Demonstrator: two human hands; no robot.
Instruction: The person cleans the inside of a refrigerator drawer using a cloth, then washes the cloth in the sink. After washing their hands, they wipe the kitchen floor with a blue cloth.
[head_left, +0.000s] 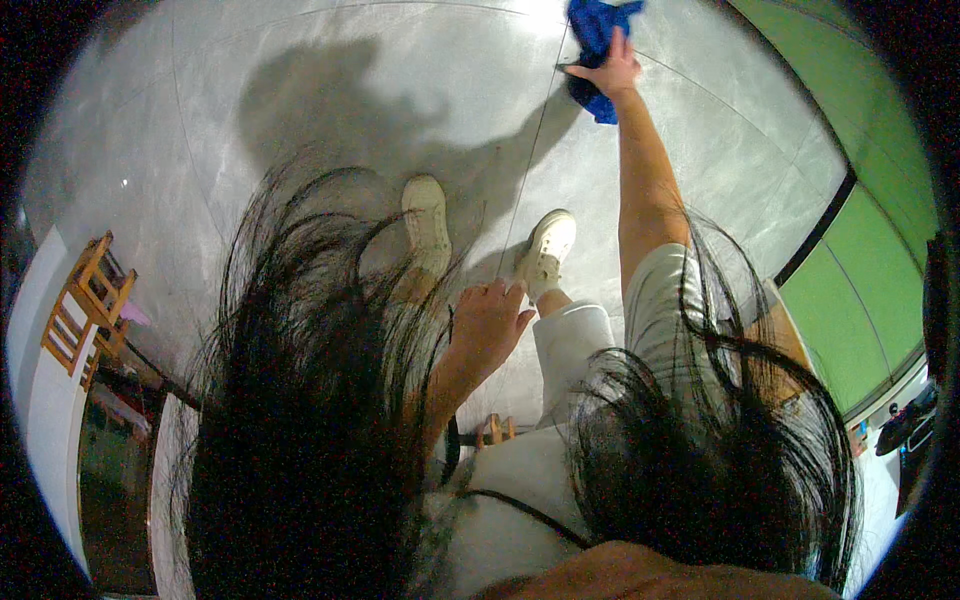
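Note:
At the top of the head view, a crumpled blue cloth (590, 34) is at the grey tiled floor (337, 45). My right hand (618, 73) is on it at the end of an outstretched arm, thumb and fingers spread over the fabric. Blur hides how firmly the fingers grip. My left hand (489, 319) hangs near my knees, with its fingers loosely bent and thumb apart; nothing shows in it. Two pale lace-up shoes (553, 244) stand on the tiles between the hands. Long dark hair hides part of my left forearm and legs.
Green cabinet panels (847, 292) with a dark base strip run along the right. A wooden stool or chair (94, 300) appears at the far left beside a white panel (45, 375). Dark objects (911, 427) sit at the right rim. My shadow (322, 97) darkens the floor ahead.

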